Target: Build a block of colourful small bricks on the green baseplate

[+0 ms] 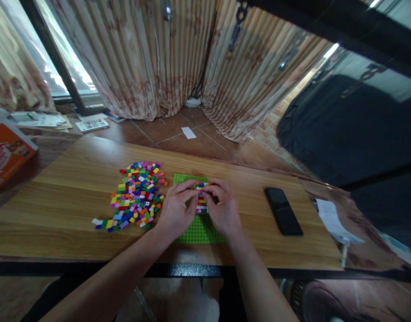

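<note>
A green studded baseplate (199, 233) lies on the table under both hands. On it stands a low block of multicoloured toy bricks (201, 206), partly covered by fingers. My left hand (179, 206) closes in from the left, its thumb and fingertips against the block's left side. From the right, my right hand (224, 205) bends its fingers in a pinch over the top of the block. A tiny purplish toy brick (201, 193) shows between the fingertips. Left of the baseplate, a loose pile of small coloured bricks (134, 197) is spread out.
A black phone (283, 211) lies on the right of the wooden table (78, 179). Papers (335, 219) sit beyond the table's right end. An orange box (10, 154) stands at the far left. Curtains (141, 58) hang behind, and chains (238, 24) dangle overhead.
</note>
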`<state>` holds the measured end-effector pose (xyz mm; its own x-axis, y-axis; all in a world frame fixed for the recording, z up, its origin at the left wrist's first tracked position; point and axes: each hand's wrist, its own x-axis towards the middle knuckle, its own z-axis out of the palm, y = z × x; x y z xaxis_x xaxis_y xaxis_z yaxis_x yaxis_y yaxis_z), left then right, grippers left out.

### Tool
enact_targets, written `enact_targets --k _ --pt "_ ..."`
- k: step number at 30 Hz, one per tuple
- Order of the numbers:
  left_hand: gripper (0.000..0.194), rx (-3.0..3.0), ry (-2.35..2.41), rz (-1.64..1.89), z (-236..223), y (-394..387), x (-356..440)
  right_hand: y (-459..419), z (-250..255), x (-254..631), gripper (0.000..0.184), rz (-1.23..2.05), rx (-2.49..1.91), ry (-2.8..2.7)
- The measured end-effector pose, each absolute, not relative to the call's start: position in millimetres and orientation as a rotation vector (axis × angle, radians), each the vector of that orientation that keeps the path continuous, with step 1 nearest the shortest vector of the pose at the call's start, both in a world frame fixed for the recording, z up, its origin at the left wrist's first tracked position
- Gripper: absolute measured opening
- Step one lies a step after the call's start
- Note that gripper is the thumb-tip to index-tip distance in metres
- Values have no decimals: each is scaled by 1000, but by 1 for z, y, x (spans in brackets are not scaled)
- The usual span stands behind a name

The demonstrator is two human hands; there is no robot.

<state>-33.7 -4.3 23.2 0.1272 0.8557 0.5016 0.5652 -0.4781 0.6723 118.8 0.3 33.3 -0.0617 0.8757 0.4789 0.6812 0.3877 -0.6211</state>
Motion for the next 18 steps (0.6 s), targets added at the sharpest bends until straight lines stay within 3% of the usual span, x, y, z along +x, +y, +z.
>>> enact_targets --k 18 --pt "22 2080 1423 1253 23 -9 -33 2 29 114 16 299 -1347 -1765"
